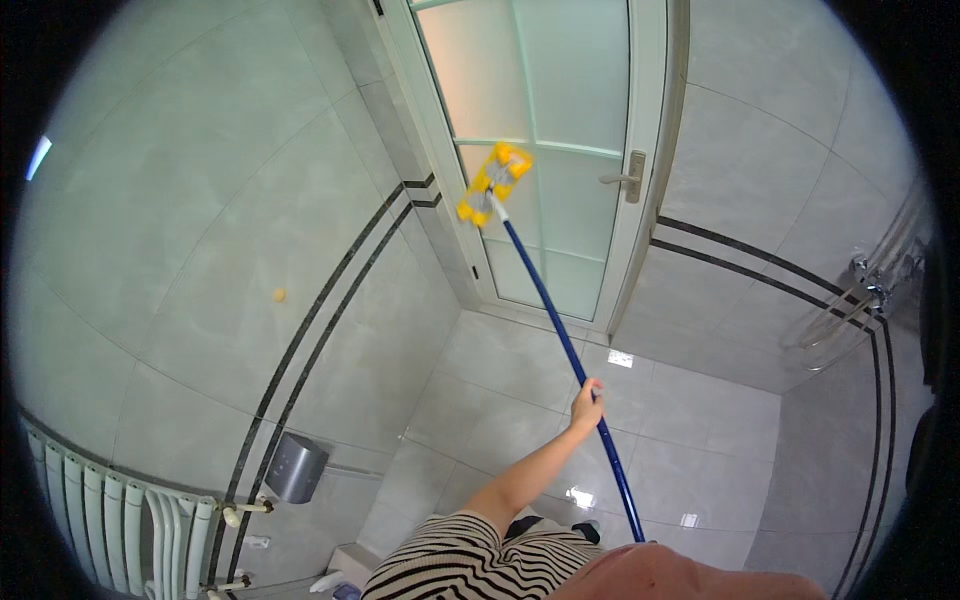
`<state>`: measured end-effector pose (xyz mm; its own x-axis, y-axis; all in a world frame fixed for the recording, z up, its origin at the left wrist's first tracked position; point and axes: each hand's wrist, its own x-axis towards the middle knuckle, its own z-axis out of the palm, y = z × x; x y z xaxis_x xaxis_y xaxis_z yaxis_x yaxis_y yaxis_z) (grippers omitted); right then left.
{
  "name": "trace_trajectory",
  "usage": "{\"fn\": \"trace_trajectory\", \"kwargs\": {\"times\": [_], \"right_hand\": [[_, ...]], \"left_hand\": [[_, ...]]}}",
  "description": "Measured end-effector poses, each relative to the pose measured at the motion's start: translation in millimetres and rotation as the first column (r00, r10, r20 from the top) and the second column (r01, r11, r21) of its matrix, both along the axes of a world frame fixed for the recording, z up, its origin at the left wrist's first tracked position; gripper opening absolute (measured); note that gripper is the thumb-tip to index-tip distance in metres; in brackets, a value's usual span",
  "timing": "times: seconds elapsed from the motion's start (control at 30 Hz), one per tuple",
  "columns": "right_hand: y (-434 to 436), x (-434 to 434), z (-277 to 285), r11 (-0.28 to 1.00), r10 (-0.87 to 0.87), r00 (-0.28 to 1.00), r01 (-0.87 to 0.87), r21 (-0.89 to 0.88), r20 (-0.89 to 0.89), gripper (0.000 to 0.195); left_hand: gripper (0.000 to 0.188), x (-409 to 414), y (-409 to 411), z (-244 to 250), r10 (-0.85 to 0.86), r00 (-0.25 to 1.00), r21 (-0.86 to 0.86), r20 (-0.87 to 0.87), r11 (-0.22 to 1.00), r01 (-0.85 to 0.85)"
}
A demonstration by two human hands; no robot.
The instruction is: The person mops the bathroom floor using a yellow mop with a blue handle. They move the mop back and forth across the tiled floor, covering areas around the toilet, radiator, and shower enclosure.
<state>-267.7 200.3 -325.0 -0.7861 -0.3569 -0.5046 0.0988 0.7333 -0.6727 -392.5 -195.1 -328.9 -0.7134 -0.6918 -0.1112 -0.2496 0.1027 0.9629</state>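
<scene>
My left hand (587, 405) is closed around the dark blue pole of a flat mop (546, 296), partway along its length. The pole slants up and away from me. At its far end a white joint carries the mop head, a yellow fluffy pad (495, 184) with grey plates on its back. This head is raised in front of the lower left glass of a white-framed door (559, 180); whether it touches the glass I cannot tell. My right hand is out of view, and the pole's near end disappears behind my right arm (675, 574).
The door has a metal lever handle (634, 178). Shower fittings (870, 285) with a hose project from the right wall. Along the left wall are a grey metallic paper dispenser (297, 468) and a white radiator (112, 510) with valves. Glossy tiles cover the floor (525, 390).
</scene>
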Motion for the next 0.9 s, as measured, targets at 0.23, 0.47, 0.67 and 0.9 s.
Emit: {"fn": "trace_trajectory", "kwargs": {"times": [0.23,0.47,0.67,0.9], "right_hand": [[-39.9,47.9,17.5,0.932,-0.078,0.945,0.182,0.313,-0.316,0.047],[-118.8,8.2,67.5,0.967,-0.228,0.909,0.253,0.027,-0.349,0.034],[-225.6,-28.3,129.4,0.854,-0.329,0.930,0.218,-0.472,-0.166,0.028],[-230.3,-36.5,149.3,0.809,-0.336,0.932,0.211,-0.548,-0.138,0.026]], "left_hand": [[0.019,20.7,-17.9,17.3,-0.082,0.982,0.283,-0.169,0.951,0.128],[0.016,-4.4,-80.0,178.7,-0.169,0.849,0.031,-0.501,0.977,0.213],[0.013,-65.6,-202.1,321.1,-0.223,0.730,-0.389,-0.646,0.919,-0.064],[0.008,-89.6,-228.4,385.7,-0.097,0.819,-0.286,-0.566,0.955,-0.085]]}}
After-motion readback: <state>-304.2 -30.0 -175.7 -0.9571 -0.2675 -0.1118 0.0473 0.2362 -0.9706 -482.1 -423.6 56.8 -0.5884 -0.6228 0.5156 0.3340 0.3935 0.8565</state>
